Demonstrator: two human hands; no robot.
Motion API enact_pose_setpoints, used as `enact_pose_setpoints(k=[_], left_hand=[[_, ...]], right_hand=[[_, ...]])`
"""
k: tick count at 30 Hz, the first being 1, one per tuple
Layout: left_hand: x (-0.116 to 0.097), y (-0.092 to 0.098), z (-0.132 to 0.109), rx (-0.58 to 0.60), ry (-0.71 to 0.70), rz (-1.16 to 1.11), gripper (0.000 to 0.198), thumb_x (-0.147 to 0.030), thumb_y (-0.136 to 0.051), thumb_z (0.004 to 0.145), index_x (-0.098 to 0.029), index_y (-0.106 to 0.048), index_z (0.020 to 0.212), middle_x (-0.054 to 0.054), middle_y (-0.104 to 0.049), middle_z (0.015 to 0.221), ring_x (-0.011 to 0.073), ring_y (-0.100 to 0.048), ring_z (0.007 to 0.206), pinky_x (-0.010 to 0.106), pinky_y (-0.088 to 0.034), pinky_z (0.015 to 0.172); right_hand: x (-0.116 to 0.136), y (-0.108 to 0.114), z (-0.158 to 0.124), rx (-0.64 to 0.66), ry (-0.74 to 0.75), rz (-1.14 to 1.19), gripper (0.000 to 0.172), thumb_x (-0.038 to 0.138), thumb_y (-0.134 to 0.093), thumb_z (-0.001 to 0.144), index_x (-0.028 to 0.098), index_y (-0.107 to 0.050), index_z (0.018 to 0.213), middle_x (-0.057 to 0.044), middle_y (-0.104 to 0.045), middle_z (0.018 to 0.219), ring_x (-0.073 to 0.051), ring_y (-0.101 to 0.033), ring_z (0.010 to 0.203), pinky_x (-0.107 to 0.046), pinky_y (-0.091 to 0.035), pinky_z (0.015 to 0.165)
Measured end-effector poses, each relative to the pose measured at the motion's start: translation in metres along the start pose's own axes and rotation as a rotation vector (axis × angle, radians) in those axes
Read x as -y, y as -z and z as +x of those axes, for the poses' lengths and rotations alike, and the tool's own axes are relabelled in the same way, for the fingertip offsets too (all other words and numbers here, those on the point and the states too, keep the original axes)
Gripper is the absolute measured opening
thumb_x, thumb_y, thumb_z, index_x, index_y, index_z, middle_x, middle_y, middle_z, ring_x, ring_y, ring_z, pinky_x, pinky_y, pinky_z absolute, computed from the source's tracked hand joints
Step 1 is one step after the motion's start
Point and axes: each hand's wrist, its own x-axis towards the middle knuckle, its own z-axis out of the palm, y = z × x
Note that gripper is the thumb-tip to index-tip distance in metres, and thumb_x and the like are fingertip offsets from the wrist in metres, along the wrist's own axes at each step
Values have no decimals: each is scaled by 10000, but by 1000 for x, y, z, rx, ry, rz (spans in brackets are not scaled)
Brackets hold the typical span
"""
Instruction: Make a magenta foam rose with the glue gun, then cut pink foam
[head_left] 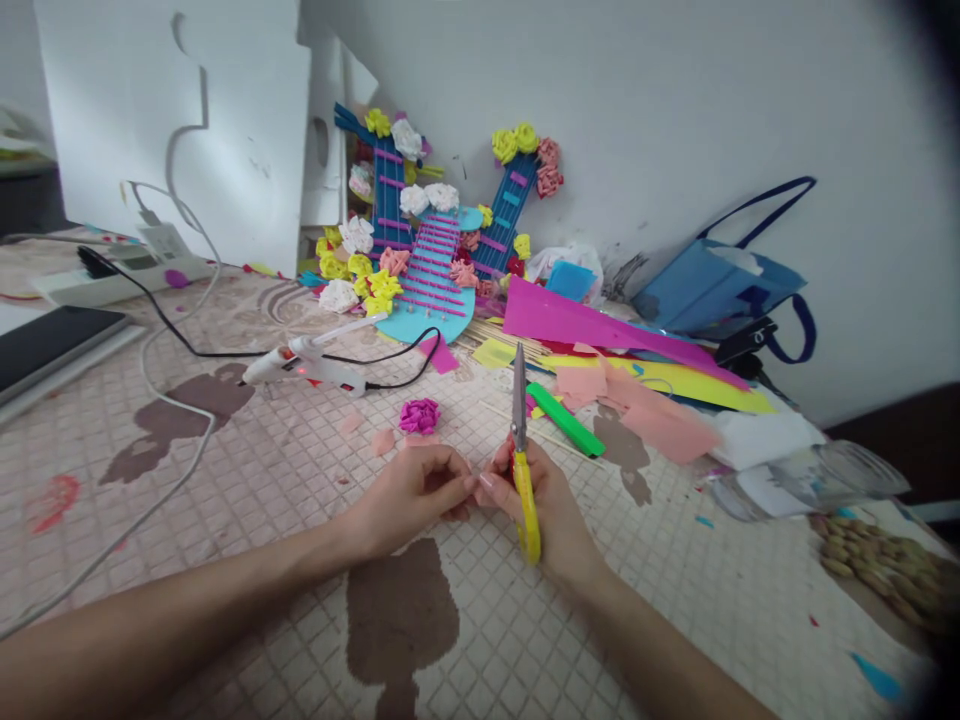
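Observation:
My left hand (420, 498) is closed in a pinch, its fingertips meeting those of my right hand at what looks like a small piece of peach paper (489, 496), mostly hidden by the fingers. Scissors (526, 500) with yellow handles are held in my right hand (559, 520), blades pointing away from me and together. The thumb and finger of that hand also pinch at the paper. Just beyond my left hand lies a purple paper flower (419, 416), with loose peach paper petals (383, 441) beside it.
A white glue gun (304, 365) with its black cord lies behind. Decorated pieces with paper flowers (431, 265) lean at the wall. To the right are coloured paper sheets (660, 410), a green cutter-like strip (566, 420), a clear plastic container (817, 485) and a blue bag (720, 285).

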Motion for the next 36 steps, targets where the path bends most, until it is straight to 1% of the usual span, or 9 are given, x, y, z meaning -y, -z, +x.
enact_pose_setpoints(k=[3, 6, 12, 17, 20, 24, 27, 31, 36], left_hand=[[0, 2, 1, -58, -58, 54, 311, -402, -573, 845, -124, -588, 706, 24, -574, 621, 108, -538, 565, 211, -430, 517], [0, 4, 3, -90, -78, -14, 311, -410, -589, 832, -129, -570, 701, 11, -570, 604, 101, -526, 553, 211, -429, 518], [1, 7, 5, -48, -17, -44, 308, -423, -641, 796, -116, -617, 799, 49, -658, 725, 122, -587, 638, 224, -466, 577], [-6, 12, 6, -42, 36, -126, 309, -408, -679, 763, -116, -599, 700, 22, -638, 627, 110, -590, 600, 224, -476, 595], [-13, 17, 6, -116, 59, -245, 304, -402, -699, 752, -120, -589, 717, 19, -660, 651, 106, -609, 603, 222, -483, 607], [-17, 25, 6, -217, 18, -346, 268, -366, -708, 770, -119, -604, 749, 13, -669, 673, 99, -618, 629, 217, -492, 636], [-18, 32, 6, -278, -32, -400, 248, -352, -711, 777, -122, -617, 767, 25, -688, 715, 110, -636, 671, 228, -505, 675], [-19, 36, 6, -375, -107, -490, 241, -346, -730, 761, -133, -618, 761, 33, -702, 758, 132, -659, 724, 244, -513, 711], [-23, 33, 9, -442, -180, -575, 230, -344, -740, 752, -141, -632, 765, 22, -700, 749, 126, -658, 753, 239, -505, 756]], right_hand=[[-2, -1, 1, 7, -9, 51, 327, 388, -741, 704, 232, -471, 805, 26, -539, 743, -142, -556, 678, -297, -492, 665], [-2, -1, 1, 3, -32, 44, 367, 410, -768, 665, 230, -481, 805, 30, -536, 721, -140, -551, 670, -283, -486, 651], [0, -2, 1, -7, -42, -6, 359, 350, -789, 630, 220, -489, 778, 54, -505, 679, -111, -503, 611, -245, -438, 605], [2, 0, 0, 10, -18, -49, 365, 379, -774, 649, 222, -473, 780, 63, -454, 660, -94, -426, 563, -222, -389, 530], [7, 4, -3, 25, -9, -177, 344, 428, -720, 713, 222, -463, 813, 67, -418, 652, -85, -363, 523, -214, -354, 476], [13, 9, -6, 111, 28, -341, 299, 467, -630, 797, 214, -491, 875, 34, -471, 730, -97, -399, 570, -226, -402, 506], [10, 12, -7, 139, 48, -411, 289, 477, -611, 812, 211, -515, 870, 18, -499, 771, -97, -421, 579, -222, -407, 496], [4, 14, -6, 149, 10, -456, 338, 541, -544, 834, 206, -507, 850, 37, -452, 686, -87, -381, 524, -208, -384, 450], [12, 7, -9, 194, -16, -537, 338, 535, -518, 845, 198, -494, 846, 22, -484, 721, -94, -418, 562, -209, -402, 478]])
